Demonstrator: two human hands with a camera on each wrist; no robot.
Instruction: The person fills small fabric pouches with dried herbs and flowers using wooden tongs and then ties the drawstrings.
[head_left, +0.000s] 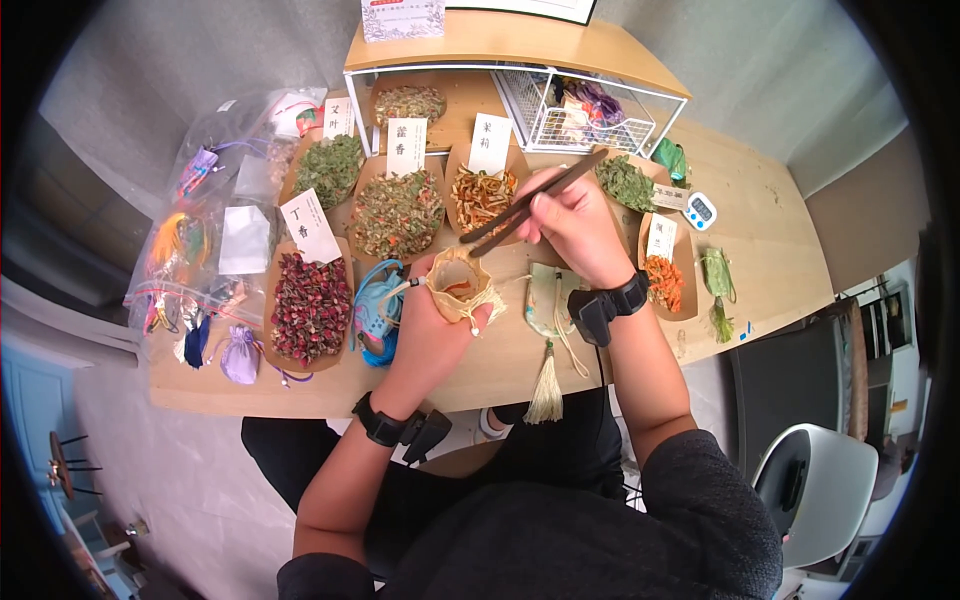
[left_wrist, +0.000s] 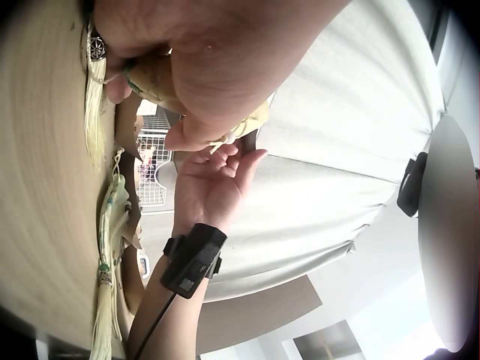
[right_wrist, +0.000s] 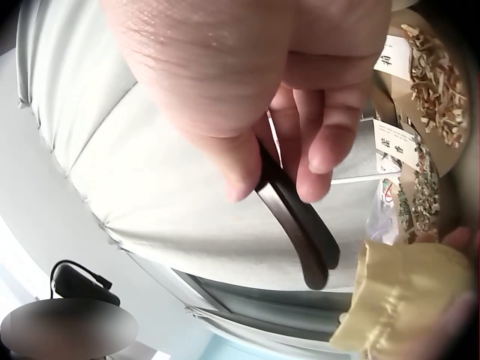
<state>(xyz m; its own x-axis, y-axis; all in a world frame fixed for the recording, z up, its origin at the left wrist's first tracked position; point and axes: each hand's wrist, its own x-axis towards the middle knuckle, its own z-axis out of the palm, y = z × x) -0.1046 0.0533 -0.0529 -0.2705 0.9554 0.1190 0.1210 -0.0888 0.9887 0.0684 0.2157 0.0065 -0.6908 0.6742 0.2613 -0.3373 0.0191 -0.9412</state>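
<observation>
Showing "丁香" on card (head_left: 309, 226) over rosebud tray (head_left: 311, 307), "茉莉" on card (head_left: 490, 142) nr table's back edge; rest illegible.

We are seeing a wooden counter (head_left: 760, 240) carrying paper trays of dried herbs (head_left: 397, 212) and rosebuds (head_left: 311, 306), a white wire rack (head_left: 590, 110), a small timer (head_left: 701, 210), plastic bags (head_left: 215, 215), a purple pouch (head_left: 240, 355) and a tasselled sachet (head_left: 553, 305).

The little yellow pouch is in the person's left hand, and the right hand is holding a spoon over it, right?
Not quite. The left hand does hold the little yellow pouch, but the right hand holds dark wooden tongs, not a spoon. The head view shows their two long arms; the right wrist view shows the tips just above the pouch.
</observation>
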